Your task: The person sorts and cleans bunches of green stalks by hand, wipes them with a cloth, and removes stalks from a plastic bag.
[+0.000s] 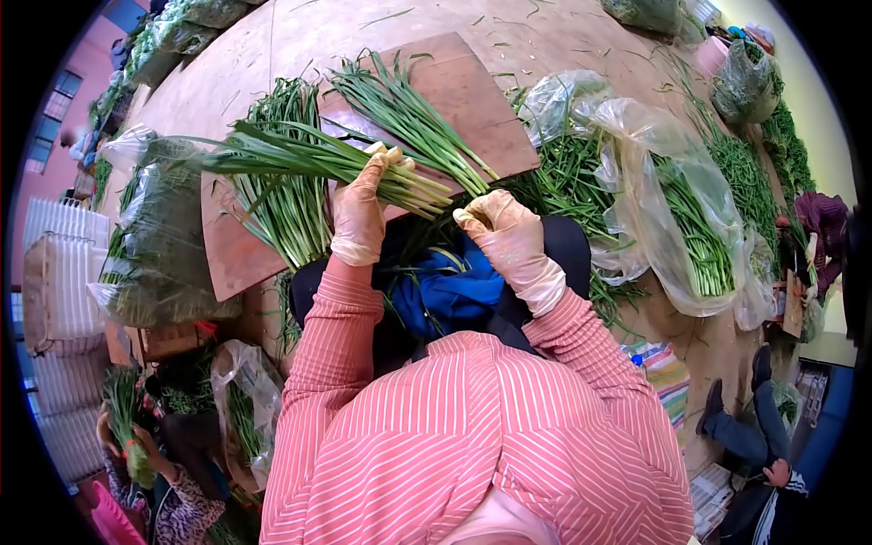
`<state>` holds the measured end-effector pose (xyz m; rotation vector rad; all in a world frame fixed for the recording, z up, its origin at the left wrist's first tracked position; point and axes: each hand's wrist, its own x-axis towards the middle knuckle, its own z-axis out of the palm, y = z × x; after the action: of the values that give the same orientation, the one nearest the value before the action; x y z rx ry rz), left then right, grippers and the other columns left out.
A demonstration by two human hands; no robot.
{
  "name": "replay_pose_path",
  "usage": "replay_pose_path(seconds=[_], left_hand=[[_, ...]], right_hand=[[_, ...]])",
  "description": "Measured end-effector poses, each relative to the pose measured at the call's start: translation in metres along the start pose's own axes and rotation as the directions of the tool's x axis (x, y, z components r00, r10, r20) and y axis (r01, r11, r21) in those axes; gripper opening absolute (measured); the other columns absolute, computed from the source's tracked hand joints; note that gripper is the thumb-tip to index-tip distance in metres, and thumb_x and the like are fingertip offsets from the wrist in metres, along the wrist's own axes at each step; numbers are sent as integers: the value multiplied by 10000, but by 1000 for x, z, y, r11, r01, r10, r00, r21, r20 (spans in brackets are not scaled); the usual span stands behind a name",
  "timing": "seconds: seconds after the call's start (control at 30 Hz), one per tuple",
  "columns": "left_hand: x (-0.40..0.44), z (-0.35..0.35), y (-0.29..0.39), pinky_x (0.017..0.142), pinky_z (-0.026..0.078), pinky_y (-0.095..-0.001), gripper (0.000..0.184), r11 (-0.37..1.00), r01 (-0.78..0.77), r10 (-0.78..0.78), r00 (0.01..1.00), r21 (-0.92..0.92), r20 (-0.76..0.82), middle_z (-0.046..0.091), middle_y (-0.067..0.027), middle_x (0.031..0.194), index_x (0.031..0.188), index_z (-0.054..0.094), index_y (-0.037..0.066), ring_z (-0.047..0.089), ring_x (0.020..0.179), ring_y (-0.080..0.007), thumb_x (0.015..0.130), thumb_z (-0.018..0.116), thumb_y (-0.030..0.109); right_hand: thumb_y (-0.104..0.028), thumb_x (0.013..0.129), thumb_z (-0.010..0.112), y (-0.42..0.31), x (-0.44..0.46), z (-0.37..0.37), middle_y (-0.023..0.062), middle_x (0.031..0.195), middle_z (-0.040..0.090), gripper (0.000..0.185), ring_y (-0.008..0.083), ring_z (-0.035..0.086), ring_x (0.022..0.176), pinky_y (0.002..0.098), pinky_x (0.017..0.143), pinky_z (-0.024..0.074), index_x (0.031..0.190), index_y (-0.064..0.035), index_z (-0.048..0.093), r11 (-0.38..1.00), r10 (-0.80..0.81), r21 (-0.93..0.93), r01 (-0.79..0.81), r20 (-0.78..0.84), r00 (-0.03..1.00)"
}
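My left hand (361,211), in a pale, stained glove, is closed around a bunch of green garlic (300,156). Its long flat leaves point left and its pale stem ends point right. My right hand (505,233), also gloved, sits just right of those stem ends with fingers curled together; whether it pinches something is hidden. On the wooden board (463,86) in front of me lie two more piles of stalks: one pile (413,123) beyond my hands, another pile (295,213) under and left of my left hand. Blue cloth (445,289) covers part of my lap.
Clear plastic bags of greens stand at right (672,204) and left (159,236). Loose leaves (577,177) lie beside my right knee. At lower left another person's hands (150,450) hold a bunch. A seated person's legs (749,427) show at lower right.
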<state>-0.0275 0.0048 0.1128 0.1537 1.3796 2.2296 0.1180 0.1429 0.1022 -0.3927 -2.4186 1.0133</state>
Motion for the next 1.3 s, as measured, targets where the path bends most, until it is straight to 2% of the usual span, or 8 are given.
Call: replay_pose_path(seconds=[0.17,0.5,0.83,0.97,1.07,1.1,1.17,1.3], left_hand=[[-22,18,5,874,487,-409,415,997,72,-72,997,24,7,588,-149,1143,1260,428,-39,585,1048,-287,926,498,198],[-35,10,-8,776,533,-371,343,983,160,-155,986,-95,57,630,-143,1014,1188,480,-43,633,900,-260,903,539,138],[-46,16,-7,792,523,-380,317,979,161,-172,981,123,89,629,-144,1031,1158,510,-53,628,928,-273,927,503,163],[-39,9,2,724,543,-357,283,995,94,-93,995,-35,25,650,-129,954,1110,536,-42,645,849,-247,891,560,135],[-34,-3,8,783,525,-390,322,995,89,-88,996,-45,24,627,-140,1023,1168,491,-38,624,924,-274,903,536,140],[-33,-4,9,823,511,-406,361,995,87,-85,996,-56,35,609,-154,1076,1212,459,-39,610,976,-296,913,520,152],[-35,0,10,841,503,-405,370,994,93,-93,996,-49,16,602,-156,1086,1220,451,-43,607,983,-300,915,515,157],[-32,1,5,807,511,-359,346,985,128,-117,988,-119,97,629,-144,1024,1183,478,-42,623,927,-259,907,536,158]], right_hand=[[-278,760,651,0,-1,4,66,759,594,213,235,597,690,357,606,467,863,-99,599,902,-361,-253,350,4,933],[-271,733,666,-16,-15,-2,66,719,564,194,246,587,689,359,608,464,767,-100,584,838,-276,-419,351,230,933],[-219,742,609,-6,-20,10,63,690,570,114,236,599,636,367,556,472,703,-120,568,843,-291,-396,365,235,927],[-240,754,608,8,-13,-4,96,737,579,146,293,600,654,408,591,481,720,-104,566,915,-73,-400,49,-45,996],[-237,798,596,15,-5,-18,113,821,599,159,304,608,706,401,647,496,808,-79,587,913,232,-350,-211,19,972],[-237,798,596,15,-5,-14,113,821,599,159,304,608,706,401,647,496,808,-79,587,912,233,-350,-211,19,972],[-203,805,601,14,-6,-3,129,900,601,200,297,612,756,388,721,497,932,-49,592,991,-130,-48,126,-74,989],[-415,797,660,-15,1,9,169,981,631,517,305,621,879,361,786,478,1127,-26,573,949,184,168,-268,396,900]])
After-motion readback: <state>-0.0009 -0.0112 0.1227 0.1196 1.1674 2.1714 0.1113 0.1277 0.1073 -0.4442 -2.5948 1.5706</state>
